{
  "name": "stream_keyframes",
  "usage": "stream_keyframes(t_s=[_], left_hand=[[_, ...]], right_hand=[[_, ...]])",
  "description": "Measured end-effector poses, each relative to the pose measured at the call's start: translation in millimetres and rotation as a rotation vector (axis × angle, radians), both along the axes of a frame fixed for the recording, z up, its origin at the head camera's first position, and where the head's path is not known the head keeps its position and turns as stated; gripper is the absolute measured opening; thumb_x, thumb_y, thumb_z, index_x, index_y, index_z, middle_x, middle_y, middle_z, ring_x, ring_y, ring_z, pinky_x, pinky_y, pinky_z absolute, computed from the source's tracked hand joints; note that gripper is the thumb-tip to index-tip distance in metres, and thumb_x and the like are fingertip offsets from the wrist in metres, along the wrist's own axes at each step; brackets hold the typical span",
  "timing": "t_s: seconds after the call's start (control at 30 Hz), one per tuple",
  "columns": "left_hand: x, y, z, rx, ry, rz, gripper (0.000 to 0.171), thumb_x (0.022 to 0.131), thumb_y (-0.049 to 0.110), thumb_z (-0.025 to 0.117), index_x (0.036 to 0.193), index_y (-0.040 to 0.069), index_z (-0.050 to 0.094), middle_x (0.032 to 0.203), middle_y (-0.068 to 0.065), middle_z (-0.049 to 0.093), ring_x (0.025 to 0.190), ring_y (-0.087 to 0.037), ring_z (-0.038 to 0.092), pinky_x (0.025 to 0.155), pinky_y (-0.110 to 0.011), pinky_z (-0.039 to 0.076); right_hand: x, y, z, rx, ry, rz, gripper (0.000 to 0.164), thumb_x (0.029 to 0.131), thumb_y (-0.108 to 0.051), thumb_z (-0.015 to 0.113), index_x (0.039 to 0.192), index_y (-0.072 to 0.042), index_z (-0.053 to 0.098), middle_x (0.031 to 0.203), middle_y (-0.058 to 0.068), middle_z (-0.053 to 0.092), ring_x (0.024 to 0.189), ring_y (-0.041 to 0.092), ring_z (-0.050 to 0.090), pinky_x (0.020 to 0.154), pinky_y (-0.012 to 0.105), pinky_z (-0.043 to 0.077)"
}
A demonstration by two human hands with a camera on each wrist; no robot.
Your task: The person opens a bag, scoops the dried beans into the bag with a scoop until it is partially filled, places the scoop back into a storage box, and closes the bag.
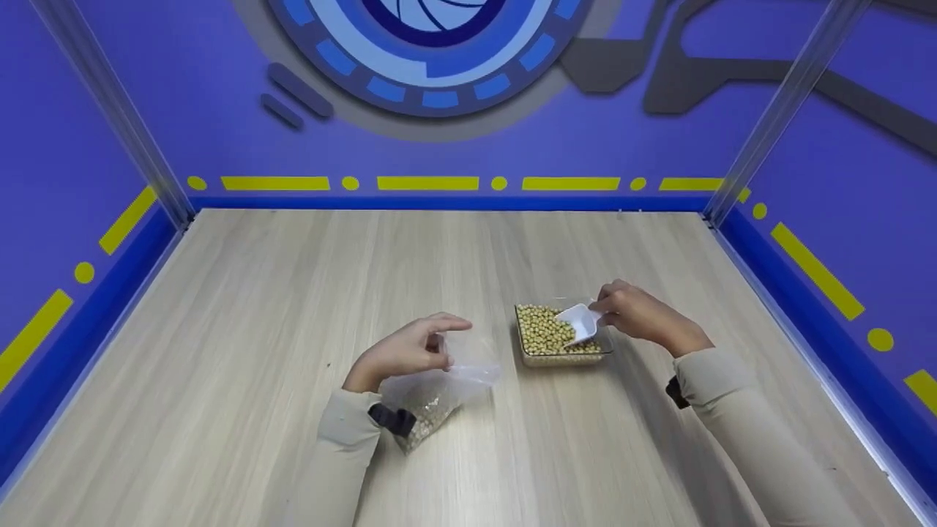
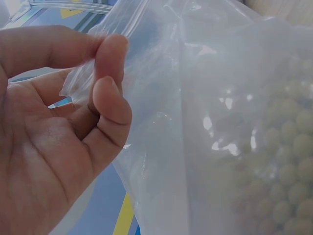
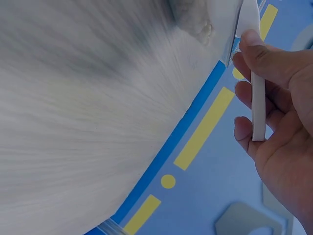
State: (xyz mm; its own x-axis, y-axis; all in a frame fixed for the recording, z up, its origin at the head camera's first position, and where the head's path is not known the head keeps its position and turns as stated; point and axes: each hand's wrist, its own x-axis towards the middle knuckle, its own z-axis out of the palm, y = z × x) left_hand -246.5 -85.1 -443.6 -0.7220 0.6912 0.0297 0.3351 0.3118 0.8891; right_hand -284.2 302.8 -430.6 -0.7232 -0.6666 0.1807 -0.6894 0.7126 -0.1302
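Admittedly, can make out only part of the clear plastic bag (image 1: 476,375) in the head view, losing some of the round pale beans (image 1: 437,419) inside behind the black band (image 1: 393,419) on the left wrist. In the left-wrist view, see those same beans dimly, blurred through cloudy film and cut off at the right edge. Cannot settle contact between the bag's lowest corner and the wooden table (image 1: 307,278). In the right-wrist view, catch mainly the handle of the white scoop (image 1: 583,322), cropped by the top edge near a blurred pale shape too unclear to name. Cannot tell the depth of the scoop's front edge in the yellowish beans (image 1: 540,329). See both pale sleeves (image 1: 761,439) run out of frame at the bottom.

Find the bag hanging below and to the right of the left hand (image 1: 410,350), pinched near the upper edge between nearly closed thumb and fingers, though cannot pick out the exact spot. Find the scoop in the right hand (image 1: 644,316), gripped by the handle under curled fingers and thumb, tilted down to the left inside the clear container (image 1: 564,361), near the bag but apart from it.

For markings, see yellow bars (image 1: 427,183) and a round blue emblem (image 1: 439,64) printed on the purple-blue wall (image 1: 183,73).
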Motion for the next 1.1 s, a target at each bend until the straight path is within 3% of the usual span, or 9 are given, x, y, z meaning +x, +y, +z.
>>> stream_keyframes(t_s=[0.3, 0.57, 1.1], left_hand=[[0.1, 1, -0.5, 0.004, 0.007, 0.003, 0.060, 0.082, -0.003, 0.055, 0.141, -0.004, 0.044, 0.144, -0.017, 0.043, 0.075, -0.009, 0.053, 0.064, -0.019, 0.045], [0.4, 1, -1.8, 0.022, -0.017, 0.000, 0.059, 0.083, -0.006, 0.055, 0.141, -0.004, 0.044, 0.144, -0.020, 0.042, 0.075, -0.011, 0.052, 0.065, -0.018, 0.044], [-1.0, 2, -2.8, -0.010, 0.033, 0.010, 0.059, 0.081, -0.005, 0.057, 0.139, -0.003, 0.046, 0.142, -0.017, 0.046, 0.074, -0.010, 0.051, 0.064, -0.018, 0.043]], right_hand=[[0.0, -1, -2.8, -0.006, 0.043, 0.010, 0.022, 0.073, 0.010, 0.072, 0.093, 0.001, 0.075, 0.082, 0.013, 0.065, 0.076, 0.027, 0.057, 0.066, 0.040, 0.049], [-0.7, -1, -4.5, -0.045, -0.013, 0.001, 0.025, 0.074, 0.013, 0.069, 0.097, 0.003, 0.074, 0.086, 0.014, 0.068, 0.080, 0.027, 0.060, 0.067, 0.041, 0.052], [-3.1, -3, -10.6, -0.072, -0.016, 0.040, 0.028, 0.072, 0.014, 0.071, 0.099, 0.007, 0.073, 0.086, 0.017, 0.069, 0.079, 0.031, 0.062, 0.067, 0.041, 0.052]])
